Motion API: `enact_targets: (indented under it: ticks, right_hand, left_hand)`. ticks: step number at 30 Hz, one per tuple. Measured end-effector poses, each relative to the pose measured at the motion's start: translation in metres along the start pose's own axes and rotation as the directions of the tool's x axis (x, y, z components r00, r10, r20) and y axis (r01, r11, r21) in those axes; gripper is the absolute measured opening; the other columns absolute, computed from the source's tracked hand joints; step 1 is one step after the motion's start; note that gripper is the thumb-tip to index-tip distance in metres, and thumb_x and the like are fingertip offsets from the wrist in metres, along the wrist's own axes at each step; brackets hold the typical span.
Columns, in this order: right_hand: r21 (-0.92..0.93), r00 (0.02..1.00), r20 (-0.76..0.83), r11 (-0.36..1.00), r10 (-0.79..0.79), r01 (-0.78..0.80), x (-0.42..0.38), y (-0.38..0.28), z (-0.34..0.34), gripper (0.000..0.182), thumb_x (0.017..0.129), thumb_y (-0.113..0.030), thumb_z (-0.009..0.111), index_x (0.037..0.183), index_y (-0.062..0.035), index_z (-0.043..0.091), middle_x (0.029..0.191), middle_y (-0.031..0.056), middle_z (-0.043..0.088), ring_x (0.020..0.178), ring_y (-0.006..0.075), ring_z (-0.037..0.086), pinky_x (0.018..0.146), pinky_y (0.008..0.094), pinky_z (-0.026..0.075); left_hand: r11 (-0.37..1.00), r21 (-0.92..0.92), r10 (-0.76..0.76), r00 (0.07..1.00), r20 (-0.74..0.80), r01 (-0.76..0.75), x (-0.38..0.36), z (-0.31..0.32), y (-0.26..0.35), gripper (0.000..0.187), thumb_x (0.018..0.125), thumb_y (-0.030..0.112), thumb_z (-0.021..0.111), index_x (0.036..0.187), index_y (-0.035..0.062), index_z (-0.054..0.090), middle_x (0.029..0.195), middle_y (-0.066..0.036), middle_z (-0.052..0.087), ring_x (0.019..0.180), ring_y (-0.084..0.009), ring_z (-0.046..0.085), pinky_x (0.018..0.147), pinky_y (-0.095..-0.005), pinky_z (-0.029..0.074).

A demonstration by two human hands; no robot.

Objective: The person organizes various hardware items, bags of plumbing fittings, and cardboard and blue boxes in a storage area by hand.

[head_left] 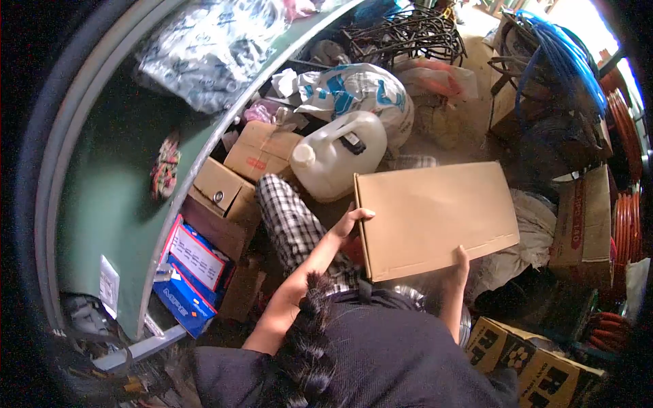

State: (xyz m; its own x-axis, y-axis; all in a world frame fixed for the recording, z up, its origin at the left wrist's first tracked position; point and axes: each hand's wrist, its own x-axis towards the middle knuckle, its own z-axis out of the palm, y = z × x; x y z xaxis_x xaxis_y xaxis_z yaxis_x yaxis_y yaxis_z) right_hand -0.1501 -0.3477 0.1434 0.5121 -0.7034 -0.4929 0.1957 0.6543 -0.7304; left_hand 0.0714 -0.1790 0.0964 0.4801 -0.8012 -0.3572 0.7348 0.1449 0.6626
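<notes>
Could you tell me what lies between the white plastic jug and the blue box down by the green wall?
In the head view, brown cardboard boxes lie between the white jug and the blue box.

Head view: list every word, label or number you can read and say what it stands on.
No text reads for certain.
Blue box: white lettering, too blurred.
White sack: blue print, unreadable.
Small carton: red mark, illegible.
Printed carton: black symbols only.
Flat carton in the hands: blank.
</notes>
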Motion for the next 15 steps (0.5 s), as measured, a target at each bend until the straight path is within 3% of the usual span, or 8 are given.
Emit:
enact_targets:
  ticks: [4,6,8,10,11,12,14,15]
  right_hand:
    - [0.051,0.985,-0.167,0.998,0.042,-0.034,0.033,0.029,-0.031,0.035,0.075,-0.025,0.058,0.101,-0.0022,0.054,0.096,0.0075,0.057,0.092,0.0207,0.055,0.083,0.0346,0.044]
    - [0.196,0.994,-0.089,0.979,0.069,-0.05,0.044,0.029,-0.029,0.049,0.077,-0.022,0.055,0.118,-0.0006,0.041,0.111,0.0127,0.048,0.102,0.0281,0.048,0.088,0.0412,0.038]
    - [0.231,0.984,-0.133,0.969,0.115,-0.082,0.053,0.038,-0.038,0.049,0.078,-0.023,0.055,0.119,-0.0007,0.04,0.115,0.0132,0.047,0.106,0.0279,0.046,0.09,0.0409,0.037]
    - [0.218,0.982,-0.18,0.976,0.065,-0.025,0.068,0.047,-0.037,0.05,0.078,-0.023,0.054,0.12,-0.0006,0.04,0.117,0.0134,0.046,0.107,0.0277,0.045,0.09,0.0412,0.037]
    - [0.266,0.976,-0.195,0.963,0.101,-0.046,0.07,0.046,-0.03,0.051,0.078,-0.024,0.054,0.12,-0.0003,0.039,0.117,0.0132,0.047,0.108,0.0278,0.045,0.091,0.0418,0.038]
    - [0.294,0.986,-0.124,0.953,0.107,-0.067,0.069,0.041,-0.016,0.051,0.079,-0.025,0.054,0.121,-0.0002,0.038,0.117,0.0131,0.047,0.107,0.0281,0.046,0.091,0.0413,0.038]
    - [0.277,0.992,-0.08,0.958,0.093,-0.067,0.068,0.037,-0.002,0.049,0.079,-0.026,0.053,0.119,0.0,0.041,0.114,0.0127,0.05,0.105,0.0262,0.049,0.089,0.0382,0.04]
    - [0.275,0.993,-0.073,0.959,0.094,-0.07,0.07,0.038,-0.005,0.048,0.078,-0.026,0.053,0.118,-0.0001,0.043,0.111,0.0118,0.052,0.103,0.0249,0.05,0.088,0.0375,0.041]
  left_hand:
    - [0.981,0.004,-0.191,0.961,-0.197,0.196,0.02,-0.01,-0.018,0.047,0.071,0.024,0.06,0.11,-0.0007,0.049,0.094,-0.008,0.058,0.088,-0.0166,0.056,0.078,-0.0287,0.045]
    - [0.931,-0.054,-0.366,0.918,-0.155,0.362,0.016,0.024,0.009,0.049,0.072,0.024,0.061,0.112,-0.0011,0.048,0.101,-0.011,0.056,0.094,-0.0181,0.054,0.082,-0.0312,0.044]
    - [0.923,0.271,-0.191,0.938,-0.288,0.271,0.011,0.051,0.022,0.055,0.07,0.023,0.066,0.115,-0.0012,0.045,0.106,-0.012,0.055,0.099,-0.02,0.052,0.09,-0.0329,0.039]
    - [0.929,0.27,-0.16,0.935,-0.317,0.251,0.013,0.062,0.037,0.053,0.071,0.023,0.067,0.115,-0.0012,0.049,0.108,-0.013,0.056,0.101,-0.0204,0.052,0.093,-0.0317,0.037]
    - [0.841,0.325,-0.351,0.893,-0.282,0.433,0.014,0.074,0.066,0.044,0.076,0.023,0.064,0.112,-0.0002,0.054,0.112,-0.013,0.056,0.107,-0.0191,0.05,0.097,-0.0305,0.034]
    - [0.854,0.375,-0.341,0.932,-0.122,0.362,0.034,0.015,0.016,0.037,0.08,0.024,0.06,0.109,0.0013,0.057,0.115,-0.01,0.056,0.112,-0.0174,0.048,0.1,-0.0296,0.031]
    - [0.82,0.451,-0.345,0.933,-0.102,0.352,0.042,-0.007,-0.002,0.036,0.082,0.025,0.057,0.11,0.002,0.058,0.114,-0.009,0.056,0.113,-0.0166,0.047,0.1,-0.0297,0.03]
    - [0.795,0.519,-0.335,0.94,-0.055,0.314,0.035,0.003,0.015,0.06,0.078,0.048,0.046,0.116,0.0016,0.051,0.119,-0.013,0.051,0.116,-0.0216,0.044,0.101,-0.033,0.028]
